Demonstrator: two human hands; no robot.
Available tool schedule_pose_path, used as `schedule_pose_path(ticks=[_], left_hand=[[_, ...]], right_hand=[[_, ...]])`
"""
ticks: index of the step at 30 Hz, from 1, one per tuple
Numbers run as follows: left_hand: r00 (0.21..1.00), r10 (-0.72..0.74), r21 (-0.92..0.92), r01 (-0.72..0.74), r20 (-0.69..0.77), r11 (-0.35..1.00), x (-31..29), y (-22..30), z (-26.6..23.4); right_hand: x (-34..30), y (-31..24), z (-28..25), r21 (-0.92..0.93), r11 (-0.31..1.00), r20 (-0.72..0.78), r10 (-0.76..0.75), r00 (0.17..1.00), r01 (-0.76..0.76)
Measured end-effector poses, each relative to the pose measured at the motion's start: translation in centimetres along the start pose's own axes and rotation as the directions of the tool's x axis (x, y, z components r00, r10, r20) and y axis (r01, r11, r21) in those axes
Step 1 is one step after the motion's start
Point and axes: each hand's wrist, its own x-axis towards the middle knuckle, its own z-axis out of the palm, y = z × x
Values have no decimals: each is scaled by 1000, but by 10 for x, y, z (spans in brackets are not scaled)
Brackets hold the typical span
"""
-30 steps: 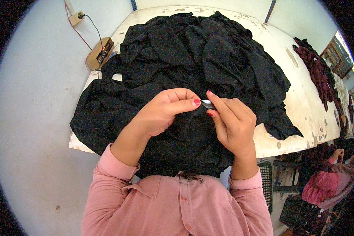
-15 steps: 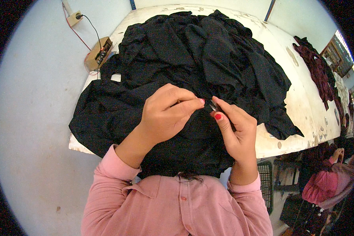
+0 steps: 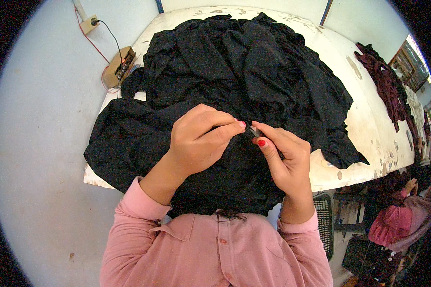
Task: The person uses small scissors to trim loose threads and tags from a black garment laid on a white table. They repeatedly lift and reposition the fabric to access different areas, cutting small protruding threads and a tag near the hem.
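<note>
A large heap of black cloth (image 3: 210,62) covers the middle of the table and hangs over its near edge in front of me. Over it, my left hand (image 3: 198,138) is closed in a pinch of thumb and forefinger; what lies between the tips is too small and dark to make out. My right hand (image 3: 289,158) grips small metal thread snips (image 3: 255,131) between thumb and fingers. The blades point left, close beside the left fingertips.
The pale, stained table (image 3: 368,148) shows around the heap. A brown box with wires (image 3: 119,67) sits at its left edge, below a wall socket (image 3: 89,22). Maroon cloth (image 3: 383,86) lies far right. Beyond the near right corner, a person in pink (image 3: 395,225) sits near a dark plastic crate (image 3: 324,225).
My right hand has shifted slightly left, bringing the snips closer to the left fingertips. My left hand and the heap stay almost where they were.
</note>
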Motion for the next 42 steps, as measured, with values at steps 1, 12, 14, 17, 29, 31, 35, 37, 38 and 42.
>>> schedule_pose_path(ticks=[1, 12, 14, 17, 29, 31, 35, 37, 38, 42], left_hand=[[1000, 0, -1, 0, 3, 1000, 0, 0, 0], [1000, 4, -2, -4, -25, 1000, 0, 3, -2], [1000, -9, -10, 9, -25, 1000, 0, 4, -2], [999, -37, -18, 37, -15, 999, 0, 7, -3], [999, 26, -16, -25, 45, 1000, -2, 3, -4], [999, 31, -23, -30, 44, 999, -2, 3, -4], [998, 56, 6, -57, 33, 998, -1, 2, -4], [998, 58, 14, -59, 39, 998, -1, 2, -4], [998, 55, 13, -56, 39, 998, -1, 2, -4], [998, 49, 11, -49, 35, 999, 0, 3, -4]], right_hand=[[0, -1, -1, -1, 1000, 15, 17, 1000, -17], [2, -3, 3, 58, 998, -12, -15, 1000, 16], [3, -3, 4, 57, 998, -11, -19, 1000, 20], [2, 0, 5, 50, 998, -25, -39, 999, 40], [6, -1, -13, -20, 1000, 128, 3, 992, 0], [7, -3, -16, -45, 999, 167, 24, 986, -17], [9, -7, -20, -76, 996, 233, 61, 971, -44], [9, -7, -21, -76, 996, 233, 52, 971, -35], [9, -7, -20, -73, 997, 228, 43, 973, -27], [8, -3, -15, -17, 1000, 160, 10, 987, -7]])
